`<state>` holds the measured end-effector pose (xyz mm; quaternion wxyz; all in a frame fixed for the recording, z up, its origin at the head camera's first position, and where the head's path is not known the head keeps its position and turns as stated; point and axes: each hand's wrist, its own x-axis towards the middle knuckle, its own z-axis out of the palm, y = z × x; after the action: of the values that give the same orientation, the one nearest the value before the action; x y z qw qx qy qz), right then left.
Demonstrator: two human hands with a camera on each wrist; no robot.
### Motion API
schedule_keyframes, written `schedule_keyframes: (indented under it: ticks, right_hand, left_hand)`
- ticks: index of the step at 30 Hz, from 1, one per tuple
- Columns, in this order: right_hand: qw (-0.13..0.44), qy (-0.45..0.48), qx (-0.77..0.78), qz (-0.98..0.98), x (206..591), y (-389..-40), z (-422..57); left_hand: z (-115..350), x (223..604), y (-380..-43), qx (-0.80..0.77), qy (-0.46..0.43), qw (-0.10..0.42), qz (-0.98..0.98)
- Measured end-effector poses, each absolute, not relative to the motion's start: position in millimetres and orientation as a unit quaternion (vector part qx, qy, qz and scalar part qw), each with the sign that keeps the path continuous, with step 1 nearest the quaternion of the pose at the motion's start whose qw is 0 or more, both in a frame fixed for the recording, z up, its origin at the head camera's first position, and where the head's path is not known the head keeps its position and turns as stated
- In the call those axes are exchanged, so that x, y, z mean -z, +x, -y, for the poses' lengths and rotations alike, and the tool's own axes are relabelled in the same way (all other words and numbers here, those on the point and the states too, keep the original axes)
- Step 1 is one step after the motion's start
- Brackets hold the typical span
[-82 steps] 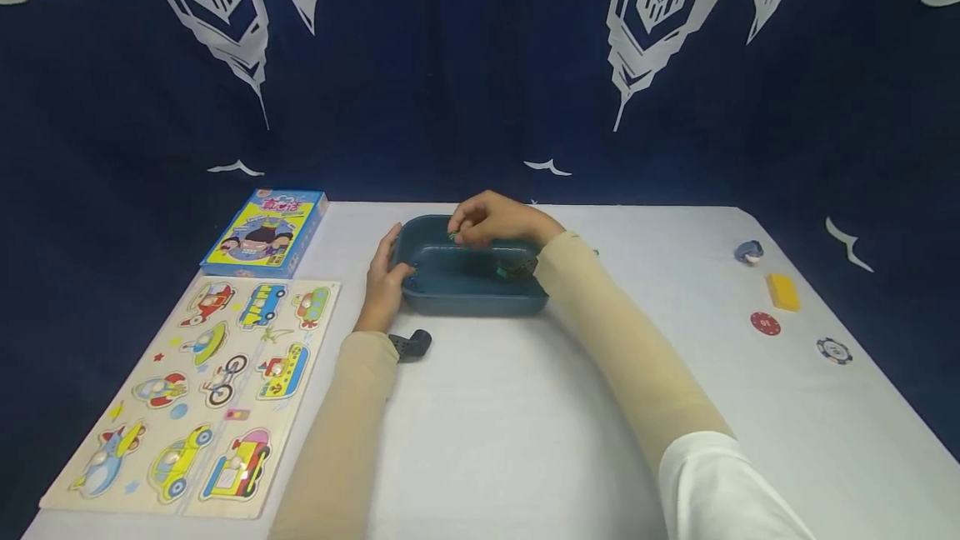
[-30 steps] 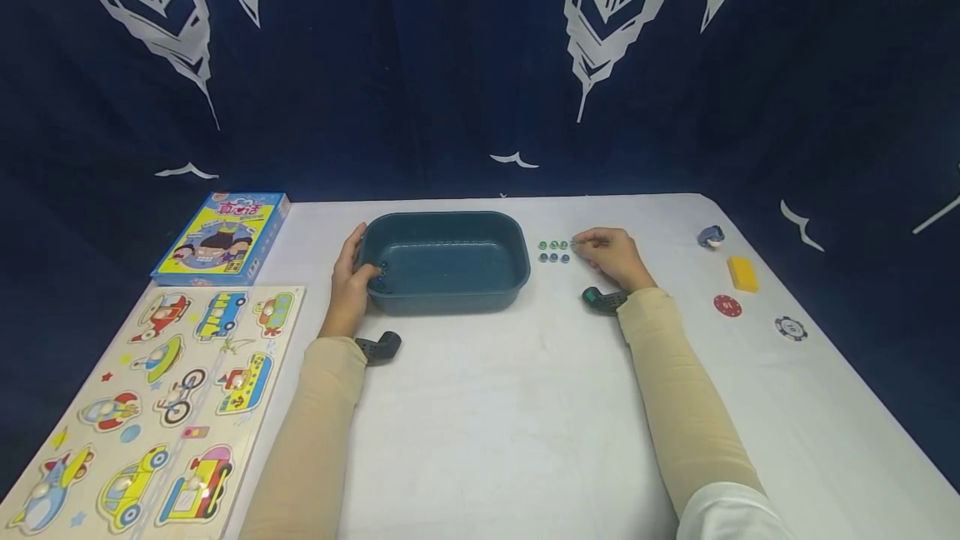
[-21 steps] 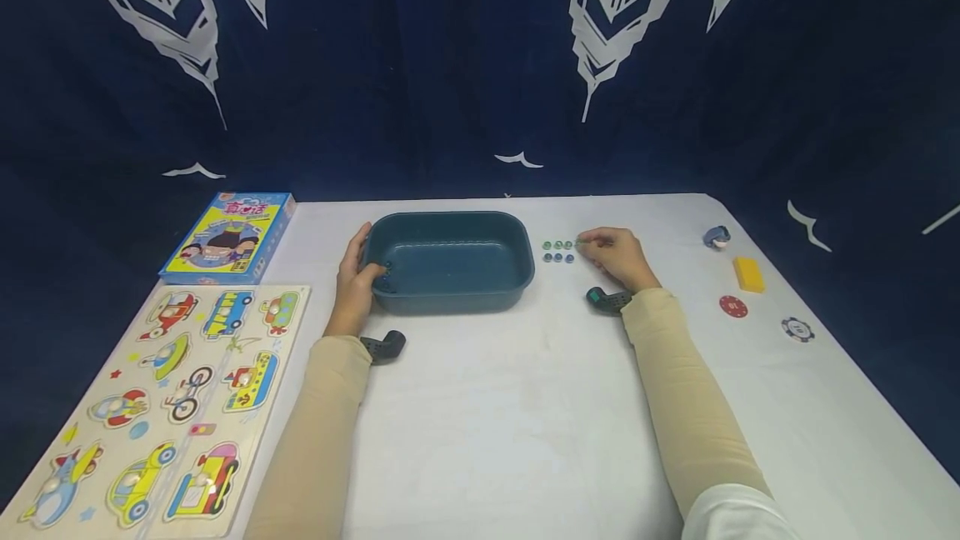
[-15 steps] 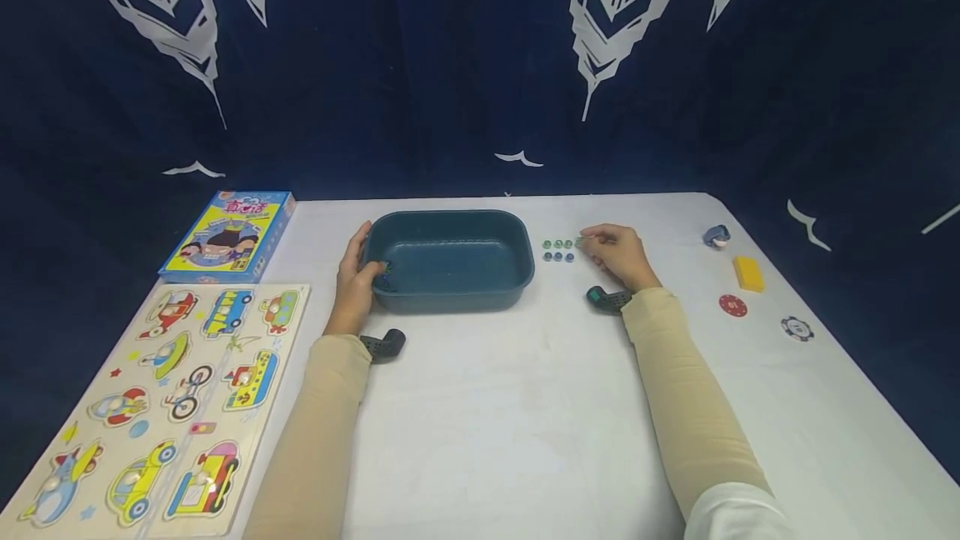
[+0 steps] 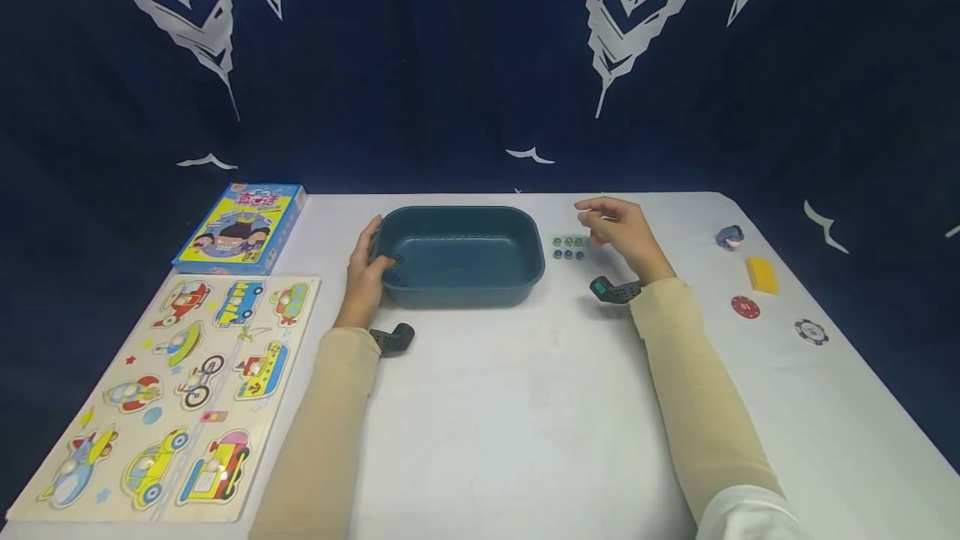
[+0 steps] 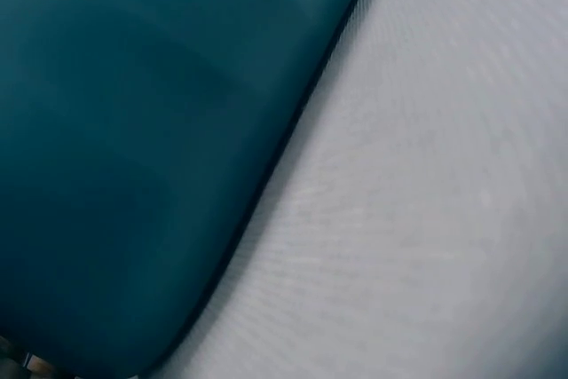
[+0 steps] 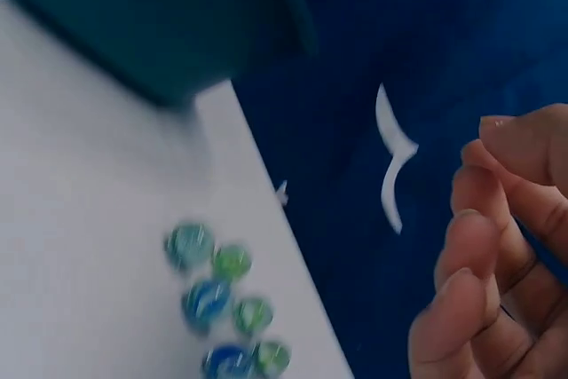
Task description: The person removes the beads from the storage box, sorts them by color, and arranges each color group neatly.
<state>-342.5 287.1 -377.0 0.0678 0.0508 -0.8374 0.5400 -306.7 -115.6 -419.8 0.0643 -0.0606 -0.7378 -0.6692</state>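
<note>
A dark teal plastic tub (image 5: 465, 297) stands at the back middle of the table. My left hand (image 5: 362, 283) grips its left end, thumb over the rim and fingers along the outer wall. Small dark marbles (image 5: 397, 260) lie inside by that thumb. Right of the tub, green marbles (image 5: 567, 242) form one row and blue marbles (image 5: 568, 255) another in front of it. Raised just above their right end is my right hand (image 5: 626, 233), fingers loosely bent, nothing held. In the right wrist view, several marbles (image 7: 207, 299) sit apart from the fingertips (image 7: 470, 239).
A wooden vehicle puzzle board (image 5: 172, 398) covers the left side, with a blue-yellow card box (image 5: 243, 227) behind it. Along the right edge lie a small blue figure (image 5: 729, 237), a yellow block (image 5: 762, 275), a red chip (image 5: 746, 307) and a black-and-white chip (image 5: 812, 332).
My right hand moved from over the tub to the marble rows, set a marble at the green row's end, released it and rose. My left hand kept its grip on the tub.
</note>
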Motion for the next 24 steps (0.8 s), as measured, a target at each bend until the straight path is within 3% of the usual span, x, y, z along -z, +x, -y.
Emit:
schedule_keyframes:
  ticks: [12,24]
  right_hand:
    - [-0.040,0.217,-0.538,0.814,345,-326,-207]
    - [-0.179,0.256,-0.493,0.812,348,-339,-101]
  left_hand:
    - [118,435,-315,0.654,-0.063,0.083,0.749]
    - [117,431,-315,0.657,-0.056,0.085,0.747]
